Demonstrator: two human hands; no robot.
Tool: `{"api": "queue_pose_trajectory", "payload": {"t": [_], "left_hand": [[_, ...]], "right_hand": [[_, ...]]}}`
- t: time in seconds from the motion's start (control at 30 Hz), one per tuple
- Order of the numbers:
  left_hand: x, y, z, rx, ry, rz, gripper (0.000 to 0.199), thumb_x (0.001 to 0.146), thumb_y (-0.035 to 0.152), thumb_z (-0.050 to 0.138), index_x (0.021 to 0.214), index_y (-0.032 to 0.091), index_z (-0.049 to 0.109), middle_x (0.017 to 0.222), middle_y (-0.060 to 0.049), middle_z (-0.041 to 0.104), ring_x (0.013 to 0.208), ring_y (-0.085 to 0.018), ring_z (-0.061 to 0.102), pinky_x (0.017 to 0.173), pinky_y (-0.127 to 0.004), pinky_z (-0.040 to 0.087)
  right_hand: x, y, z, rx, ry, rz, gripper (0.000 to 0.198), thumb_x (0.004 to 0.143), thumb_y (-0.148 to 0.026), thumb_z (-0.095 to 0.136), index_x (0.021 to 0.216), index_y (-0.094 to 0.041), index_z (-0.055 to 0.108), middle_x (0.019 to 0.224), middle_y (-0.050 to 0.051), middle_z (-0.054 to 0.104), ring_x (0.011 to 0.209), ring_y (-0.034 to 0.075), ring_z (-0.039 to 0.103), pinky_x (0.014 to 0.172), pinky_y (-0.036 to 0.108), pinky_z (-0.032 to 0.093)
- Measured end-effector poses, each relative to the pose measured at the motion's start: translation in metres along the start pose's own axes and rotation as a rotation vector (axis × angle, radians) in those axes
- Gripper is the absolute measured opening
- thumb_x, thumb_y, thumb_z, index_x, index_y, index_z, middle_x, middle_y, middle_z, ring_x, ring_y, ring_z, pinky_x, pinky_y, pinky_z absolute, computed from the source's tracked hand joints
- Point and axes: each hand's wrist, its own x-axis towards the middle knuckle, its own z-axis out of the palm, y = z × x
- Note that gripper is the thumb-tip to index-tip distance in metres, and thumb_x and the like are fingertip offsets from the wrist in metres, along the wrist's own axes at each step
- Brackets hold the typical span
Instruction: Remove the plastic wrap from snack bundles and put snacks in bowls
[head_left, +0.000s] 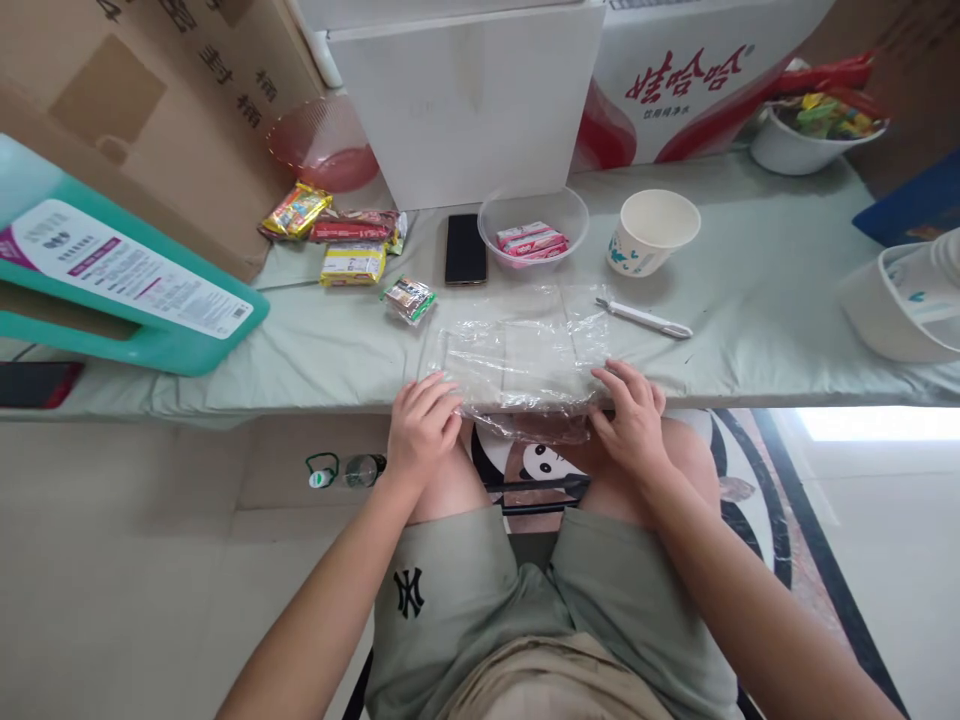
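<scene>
A clear, creased plastic bag [517,350] lies flat on the cloth-covered table, its near edge hanging over the front. My left hand [426,425] is closed at the bag's near left corner, fingers curled over the table edge. At the near right corner, my right hand [628,415] pinches the plastic, with its other fingers bent and a little apart. Beyond the bag are a white pen-like cutter [649,320], a dark phone [466,249] and a small wrapped snack [409,299].
A clear bowl [491,205] holds pink packets; a paper cup [651,225] stands to its right. Snack packets [352,262] lie at the back left, near a big teal jug [202,340]. White boxes [465,120] line the back. A white bucket [874,300] stands far right.
</scene>
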Motion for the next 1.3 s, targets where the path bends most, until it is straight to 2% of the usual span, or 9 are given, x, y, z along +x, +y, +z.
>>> {"api": "queue_pose_trajectory", "payload": {"t": [0.1,0.3,0.4,0.5,0.7,0.8,0.97,1.17,1.3], "left_hand": [[0.009,0.005,-0.011,-0.149,0.081,-0.100,0.013,0.084,0.019,0.060,0.085,0.025,0.072,0.092,-0.004,0.079,0.095,-0.025,0.075,0.093,-0.039,0.056],[0.017,0.025,-0.026,-0.106,0.127,-0.210,0.011,0.081,0.021,0.059,0.082,0.023,0.070,0.072,0.002,0.072,0.052,-0.012,0.055,0.060,-0.026,0.046],[0.017,0.024,-0.025,-0.137,0.085,-0.204,0.012,0.084,0.023,0.058,0.084,0.023,0.069,0.077,0.000,0.073,0.057,-0.014,0.059,0.062,-0.027,0.049],[0.018,0.016,-0.028,-0.173,-0.040,-0.088,0.016,0.082,0.025,0.062,0.096,0.024,0.071,0.100,-0.005,0.078,0.091,-0.022,0.072,0.086,-0.034,0.056],[0.038,-0.002,-0.032,-0.205,-0.322,0.057,0.036,0.074,0.018,0.066,0.108,0.027,0.073,0.124,-0.006,0.075,0.124,-0.029,0.064,0.114,-0.050,0.045],[0.050,-0.006,-0.032,-0.282,-0.313,0.012,0.010,0.076,0.020,0.066,0.078,0.026,0.073,0.119,-0.007,0.078,0.126,-0.031,0.063,0.116,-0.053,0.043],[0.063,-0.006,-0.029,-0.523,-0.236,-0.165,0.017,0.069,0.021,0.073,0.056,0.025,0.061,0.112,-0.009,0.080,0.128,-0.034,0.063,0.118,-0.051,0.040],[0.074,-0.007,-0.007,-0.913,0.052,-0.378,0.016,0.070,0.032,0.079,0.078,0.023,0.067,0.089,-0.004,0.080,0.106,-0.027,0.074,0.106,-0.042,0.051],[0.083,-0.007,0.006,-0.949,0.079,-0.458,0.023,0.078,0.042,0.075,0.081,0.022,0.063,0.070,-0.001,0.073,0.069,-0.018,0.072,0.072,-0.030,0.056]], "right_hand": [[-0.009,0.001,-0.003,0.002,-0.017,-0.069,0.044,0.093,-0.027,0.060,0.137,-0.031,0.055,0.146,0.014,0.059,0.142,0.037,0.051,0.112,0.059,0.038],[-0.017,-0.007,0.002,-0.009,-0.049,-0.115,0.047,0.093,-0.020,0.057,0.138,-0.033,0.057,0.152,0.011,0.055,0.148,0.036,0.045,0.117,0.060,0.033],[-0.013,-0.014,-0.002,0.095,-0.031,-0.141,0.023,0.096,-0.026,0.057,0.114,-0.033,0.069,0.138,0.007,0.067,0.140,0.034,0.054,0.114,0.057,0.037],[-0.005,-0.019,-0.015,0.267,0.009,-0.136,0.018,0.099,-0.032,0.053,0.089,-0.028,0.068,0.118,0.006,0.076,0.129,0.032,0.064,0.111,0.055,0.042],[0.017,-0.019,-0.035,0.566,-0.016,0.052,0.023,0.100,-0.037,0.050,0.091,-0.026,0.067,0.105,0.008,0.076,0.108,0.027,0.072,0.099,0.049,0.055],[0.030,-0.012,-0.034,0.591,0.037,0.099,0.031,0.100,-0.042,0.049,0.086,-0.024,0.070,0.106,0.010,0.075,0.107,0.027,0.071,0.097,0.047,0.056],[0.049,0.001,-0.026,0.652,-0.003,0.337,0.040,0.098,-0.055,0.049,0.083,-0.023,0.068,0.076,0.004,0.071,0.064,0.019,0.068,0.066,0.035,0.058],[0.069,-0.002,-0.022,0.604,0.016,0.306,0.045,0.096,-0.054,0.050,0.063,-0.025,0.055,0.058,0.000,0.056,0.055,0.016,0.056,0.056,0.030,0.050],[0.073,-0.003,-0.022,0.583,0.066,0.271,0.051,0.097,-0.055,0.047,0.054,-0.026,0.050,0.057,0.002,0.055,0.064,0.019,0.058,0.065,0.034,0.052]]}}
